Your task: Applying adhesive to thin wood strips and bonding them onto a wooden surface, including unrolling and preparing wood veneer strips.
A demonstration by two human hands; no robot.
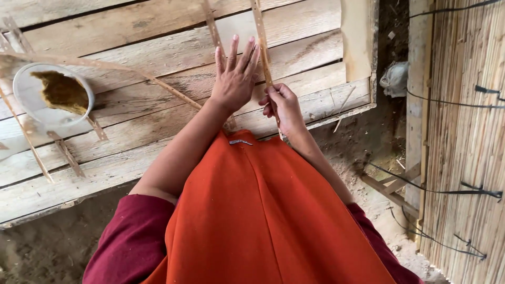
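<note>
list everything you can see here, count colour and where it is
wooden planks: several, pale weathered brown, a platform across the upper left
bowl: one, clear or whitish, on the planks at far left, with brown paste inside
thin strips: several, tan, lying across the planks; some look joined into a frame at left
strip in hand: one, tan, running from the right hand up to the top edge
reed screen: one, straw yellow, along the right side, tied with dark cords
dirt ground: brown, bottom left and beside the screen
orange cloth: one, over the lap, bottom centre
maroon sleeves: two, bottom corners
left hand: fingers spread, flat on the planks
right hand: grip closed on the strip
</note>
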